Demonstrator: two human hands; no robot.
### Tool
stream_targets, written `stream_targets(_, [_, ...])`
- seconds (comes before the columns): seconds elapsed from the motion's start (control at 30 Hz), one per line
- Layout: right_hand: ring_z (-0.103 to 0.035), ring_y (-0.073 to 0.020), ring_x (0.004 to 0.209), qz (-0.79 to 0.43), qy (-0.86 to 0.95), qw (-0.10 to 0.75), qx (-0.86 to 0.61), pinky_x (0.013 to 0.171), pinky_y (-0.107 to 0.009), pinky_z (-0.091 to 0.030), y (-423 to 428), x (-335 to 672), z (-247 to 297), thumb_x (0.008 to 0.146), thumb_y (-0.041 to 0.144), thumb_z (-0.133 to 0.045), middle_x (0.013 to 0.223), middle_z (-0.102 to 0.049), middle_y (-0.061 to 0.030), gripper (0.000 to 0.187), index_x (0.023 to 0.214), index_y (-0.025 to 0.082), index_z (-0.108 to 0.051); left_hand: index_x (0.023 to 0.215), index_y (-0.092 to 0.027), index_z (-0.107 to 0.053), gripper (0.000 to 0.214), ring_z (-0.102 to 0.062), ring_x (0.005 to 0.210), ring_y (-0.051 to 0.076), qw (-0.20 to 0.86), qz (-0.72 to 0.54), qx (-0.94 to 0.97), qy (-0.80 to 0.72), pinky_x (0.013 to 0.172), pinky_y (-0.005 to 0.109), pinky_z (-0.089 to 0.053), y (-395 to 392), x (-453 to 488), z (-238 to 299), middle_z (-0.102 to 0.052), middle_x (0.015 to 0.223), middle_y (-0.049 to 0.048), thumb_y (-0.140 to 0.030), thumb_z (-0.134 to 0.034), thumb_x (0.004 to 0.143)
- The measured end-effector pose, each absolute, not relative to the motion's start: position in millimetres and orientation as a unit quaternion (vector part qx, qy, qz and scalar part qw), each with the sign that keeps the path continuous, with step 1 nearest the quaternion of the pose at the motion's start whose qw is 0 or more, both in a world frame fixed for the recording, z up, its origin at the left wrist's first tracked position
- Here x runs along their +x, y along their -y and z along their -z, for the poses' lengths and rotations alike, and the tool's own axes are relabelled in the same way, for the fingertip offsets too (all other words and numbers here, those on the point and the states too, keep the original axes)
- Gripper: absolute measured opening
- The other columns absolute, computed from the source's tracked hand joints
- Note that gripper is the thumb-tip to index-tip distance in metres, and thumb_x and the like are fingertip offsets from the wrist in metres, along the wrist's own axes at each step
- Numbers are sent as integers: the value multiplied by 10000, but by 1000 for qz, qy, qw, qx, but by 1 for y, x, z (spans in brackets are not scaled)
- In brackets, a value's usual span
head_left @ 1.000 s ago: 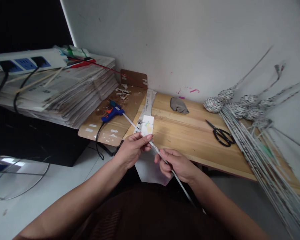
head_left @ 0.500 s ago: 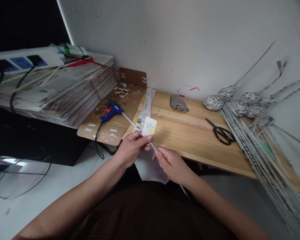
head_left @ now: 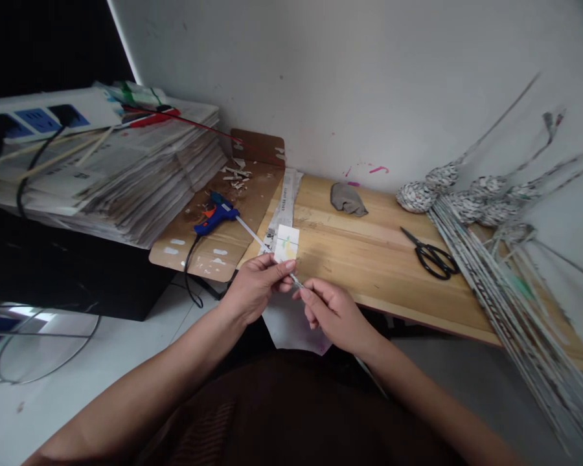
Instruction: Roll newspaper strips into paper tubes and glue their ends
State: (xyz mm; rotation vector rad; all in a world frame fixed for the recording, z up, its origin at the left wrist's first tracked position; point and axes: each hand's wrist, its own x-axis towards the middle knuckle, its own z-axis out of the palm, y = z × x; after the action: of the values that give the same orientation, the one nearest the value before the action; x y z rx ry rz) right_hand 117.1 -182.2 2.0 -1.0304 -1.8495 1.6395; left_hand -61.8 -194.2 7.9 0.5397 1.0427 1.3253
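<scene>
My left hand (head_left: pixel 257 285) is closed, its thumb pressed on the lower edge of a small white card (head_left: pixel 287 238) with green and yellow marks. From the same grip a thin rolled paper stick (head_left: pixel 296 281) slants down to the right. My right hand (head_left: pixel 333 314) pinches that stick between thumb and fingers, a short way from the left. How the card and stick meet is hidden by the left fingers. Just beyond the left hand, a blue glue gun (head_left: pixel 216 217) with a long white glue stick (head_left: pixel 252 234) rests on a cardboard sheet (head_left: pixel 199 259).
Black scissors (head_left: pixel 432 255), a grey cloth (head_left: pixel 348 199) and a newspaper strip (head_left: pixel 287 197) lie on the wooden table (head_left: pixel 369 259). Paper sticks (head_left: pixel 495 291) and woven paper balls (head_left: pixel 415 196) occupy the right. At left stand stacked newspapers (head_left: pixel 160 175) and a power strip (head_left: pixel 39 120).
The card has swung slightly left and stands more upright. My right hand has shifted a little along the stick, its fingers curled more around it. The left hand has barely moved.
</scene>
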Motion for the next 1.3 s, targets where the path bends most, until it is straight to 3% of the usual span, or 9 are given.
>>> stream_targets(0.1, [-499,-96,509,-597,685,206,-364,540,-257,-424,183,118,-3,1007,442,-404,585,-521,38,314,920,198,-582,750,-98,-661,300,-550,468,48,634,-577,242,-454,453,138,-450,195,-60,-8,-630,581,-11,-268,-877,632])
stream_targets(0.23, [-546,-103,528,-647,641,204,-359,534,-263,-455,183,116,-1,976,432,-480,673,-581,20,244,985,206,-572,729,-108,-641,298,-535,448,47,627,-577,248,-460,449,148,-441,195,-57,-6,-618,553,-19,-268,-874,636])
stream_targets(0.43, [-566,-105,579,-529,700,281,-390,577,-264,-466,184,108,-2,942,419,-557,715,-625,8,214,917,218,-622,720,-115,-642,290,-551,487,50,623,-588,249,-451,462,147,-435,196,-54,-4,-627,588,-18,-256,-878,628])
stream_targets(0.67, [-503,-74,436,-792,462,223,-332,416,-201,-343,174,108,5,894,429,-608,589,-568,31,266,824,173,-596,754,-100,-672,262,-561,491,54,648,-570,264,-431,488,155,-456,200,-57,-6,-645,599,-2,-266,-856,669])
stream_targets(0.77, [-487,-79,415,-852,383,199,-296,406,-207,-351,170,110,9,882,427,-615,543,-522,47,270,800,172,-579,789,-98,-695,260,-595,535,60,659,-567,264,-418,510,150,-474,200,-58,-5,-673,659,11,-251,-861,661])
stream_targets(0.87, [-514,-79,428,-822,420,219,-317,412,-206,-369,172,109,9,902,458,-593,590,-562,36,293,829,175,-574,800,-98,-708,275,-627,581,73,667,-564,253,-416,561,163,-512,199,-59,-4,-691,700,21,-254,-872,644])
stream_targets(1.07, [-569,-72,545,-645,596,296,-375,516,-211,-462,180,107,3,882,424,-654,742,-627,18,245,893,186,-598,771,-100,-717,273,-634,588,80,657,-566,238,-438,567,167,-526,198,-61,-2,-689,671,20,-260,-884,625])
stream_targets(1.3, [-524,-86,408,-779,479,206,-348,409,-206,-373,173,110,7,933,525,-525,535,-559,39,368,836,172,-560,787,-86,-720,246,-634,569,84,677,-546,263,-417,548,171,-505,199,-61,-2,-686,677,35,-266,-850,681])
